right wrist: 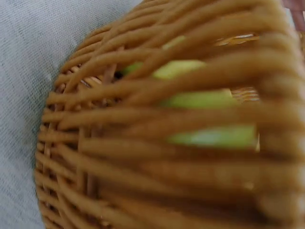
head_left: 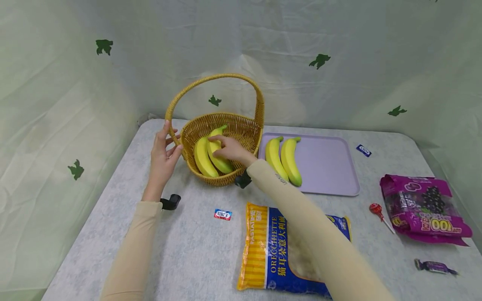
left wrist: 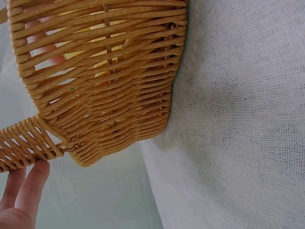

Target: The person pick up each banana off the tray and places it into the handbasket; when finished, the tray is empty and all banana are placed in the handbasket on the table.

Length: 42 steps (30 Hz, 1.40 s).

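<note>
A wicker basket (head_left: 222, 180) with a tall arched handle (head_left: 215, 76) stands at the back of the table. My left hand (head_left: 162, 154) holds the base of that handle on its left side, thumb in front and fingers behind. In the left wrist view, two fingertips (left wrist: 42, 168) touch the woven handle. Two bananas lie side by side in the basket: a left banana (head_left: 203, 156) and a right banana (head_left: 224, 164). Reaching in over the rim, my right hand (head_left: 230, 149) grips the right one between thumb and index finger. In the right wrist view, wickerwork hides most of the bananas.
Right of the basket, a lilac tray (head_left: 327, 161) bears two more bananas (head_left: 289, 161). A pasta bag (head_left: 276, 251) lies under my right forearm. Small wrapped candies (head_left: 223, 214), a red lollipop (head_left: 375, 209) and a purple candy bag (head_left: 425, 209) are spread about. Pale cloth hangs behind.
</note>
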Each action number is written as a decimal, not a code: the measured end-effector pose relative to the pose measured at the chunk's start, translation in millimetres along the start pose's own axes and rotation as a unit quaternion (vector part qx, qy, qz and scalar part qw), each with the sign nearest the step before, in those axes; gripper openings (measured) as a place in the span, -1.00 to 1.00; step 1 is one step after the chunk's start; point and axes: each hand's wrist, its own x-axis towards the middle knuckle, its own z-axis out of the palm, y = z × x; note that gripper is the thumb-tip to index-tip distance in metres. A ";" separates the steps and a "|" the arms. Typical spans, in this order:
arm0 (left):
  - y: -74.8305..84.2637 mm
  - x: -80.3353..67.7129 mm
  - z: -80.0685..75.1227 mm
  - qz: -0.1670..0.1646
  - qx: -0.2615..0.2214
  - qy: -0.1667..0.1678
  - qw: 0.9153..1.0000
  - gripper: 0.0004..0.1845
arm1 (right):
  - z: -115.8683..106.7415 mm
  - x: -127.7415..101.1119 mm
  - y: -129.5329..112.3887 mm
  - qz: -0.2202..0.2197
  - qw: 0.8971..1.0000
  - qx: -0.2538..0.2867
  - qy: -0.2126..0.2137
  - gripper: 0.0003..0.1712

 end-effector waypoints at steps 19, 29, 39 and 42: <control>-1.1 1.1 3.1 0.005 -0.009 0.003 1.000 -0.19 | 1.6 -0.7 3.3 0.039 0.998 -0.021 -0.033 -0.33; 2.3 2.0 4.0 0.004 -0.011 0.005 1.000 -0.23 | -36.3 -23.1 17.3 -0.017 0.990 0.143 -0.006 -0.45; 0.5 1.4 4.3 0.000 -0.007 0.006 1.000 -0.21 | -78.3 -66.1 51.4 -0.055 0.979 0.196 0.027 -0.45; 2.4 1.5 3.6 -0.001 -0.004 0.008 1.000 -0.19 | -89.9 -78.6 64.5 -0.047 0.976 0.210 0.042 -0.42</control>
